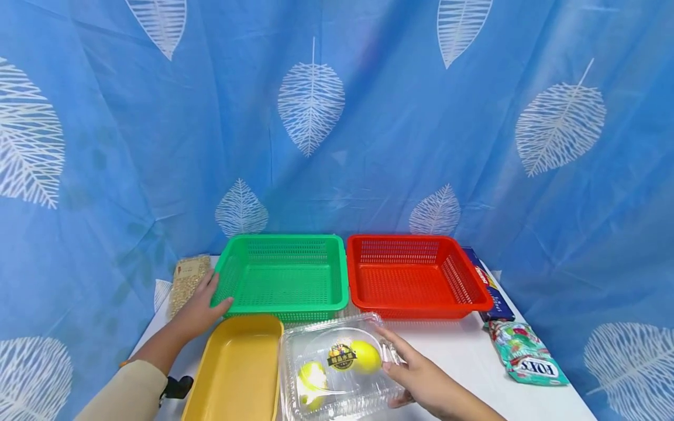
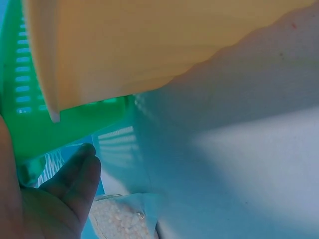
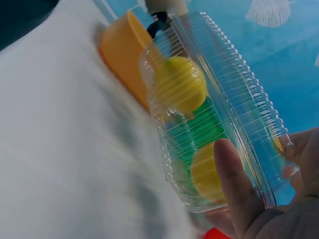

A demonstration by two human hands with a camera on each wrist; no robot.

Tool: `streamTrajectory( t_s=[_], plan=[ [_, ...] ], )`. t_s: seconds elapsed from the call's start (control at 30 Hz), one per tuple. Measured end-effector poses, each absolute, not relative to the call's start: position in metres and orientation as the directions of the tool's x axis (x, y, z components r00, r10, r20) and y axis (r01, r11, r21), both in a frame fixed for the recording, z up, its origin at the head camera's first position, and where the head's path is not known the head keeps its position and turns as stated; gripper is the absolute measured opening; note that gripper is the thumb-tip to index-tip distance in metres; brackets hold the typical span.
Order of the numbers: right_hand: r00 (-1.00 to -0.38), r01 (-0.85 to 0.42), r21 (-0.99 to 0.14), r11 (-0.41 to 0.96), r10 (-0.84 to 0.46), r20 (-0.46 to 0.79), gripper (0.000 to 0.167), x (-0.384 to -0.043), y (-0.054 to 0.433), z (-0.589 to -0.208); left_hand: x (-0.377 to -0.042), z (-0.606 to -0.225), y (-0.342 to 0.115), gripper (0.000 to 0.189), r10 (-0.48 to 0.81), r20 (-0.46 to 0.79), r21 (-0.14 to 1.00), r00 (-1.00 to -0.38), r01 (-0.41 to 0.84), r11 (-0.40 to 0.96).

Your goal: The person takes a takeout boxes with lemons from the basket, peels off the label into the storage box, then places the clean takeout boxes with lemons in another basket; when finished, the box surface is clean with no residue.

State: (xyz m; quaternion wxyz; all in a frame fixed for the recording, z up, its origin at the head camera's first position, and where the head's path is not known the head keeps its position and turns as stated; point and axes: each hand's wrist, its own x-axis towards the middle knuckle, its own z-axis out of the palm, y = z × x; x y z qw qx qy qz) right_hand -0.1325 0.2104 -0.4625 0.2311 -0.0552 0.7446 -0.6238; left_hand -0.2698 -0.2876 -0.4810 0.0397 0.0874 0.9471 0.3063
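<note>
A clear plastic clamshell box (image 1: 308,389) with two yellow lemons (image 1: 367,357) inside is gripped at its right side by my right hand (image 1: 421,374). In the right wrist view the thumb (image 3: 232,179) presses the box's side, and the box appears held above the table. My left hand (image 1: 197,310) is at the left edge of the green basket (image 1: 284,286), its fingers fairly straight along the rim. In the left wrist view its fingers (image 2: 79,184) extend beside the basket's outer wall; whether they press it is unclear. A yellow tray (image 1: 239,368) lies in front of the green basket.
A red basket (image 1: 418,313) stands right of the green one. At the right edge lie a blue spaghetti pack (image 1: 497,304) and a green Fox's bag (image 1: 529,354). A bag of pale grains or beans (image 1: 188,280) lies at left. A blue leaf-patterned curtain (image 1: 368,146) hangs behind the white table (image 1: 447,351).
</note>
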Motion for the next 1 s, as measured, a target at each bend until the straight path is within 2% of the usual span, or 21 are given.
streamTrajectory(
  t_s=[0.27,0.53,0.73,0.83,1.0],
  plan=[
    [-0.904,0.229,-0.947,0.224,-0.313,-0.292,0.069,-0.125,0.216,-0.494,-0.271,-0.485,-0.291,0.097,0.180,-0.021,0.578,-0.983,0.135,0.805],
    [-0.933,0.155,-0.937,0.313,-0.266,-0.243,0.066,-0.124,0.208,-0.514,-0.273,-0.483,-0.292,0.095,0.179,-0.031,0.597,-0.983,0.125,0.793],
    [-0.957,0.087,-0.939,0.334,-0.232,-0.172,0.062,-0.126,0.204,-0.520,-0.277,-0.469,-0.292,0.094,0.201,-0.059,0.639,-0.978,0.118,0.760],
    [-0.974,0.027,-0.925,0.378,-0.199,-0.110,0.061,-0.128,0.204,-0.523,-0.276,-0.458,-0.291,0.085,0.174,-0.043,0.634,-0.984,0.108,0.765],
    [-0.987,-0.046,-0.913,0.406,-0.161,-0.022,0.060,-0.126,0.204,-0.534,-0.261,-0.441,-0.278,0.053,0.040,0.177,0.649,-0.983,0.147,0.746]
  ],
)
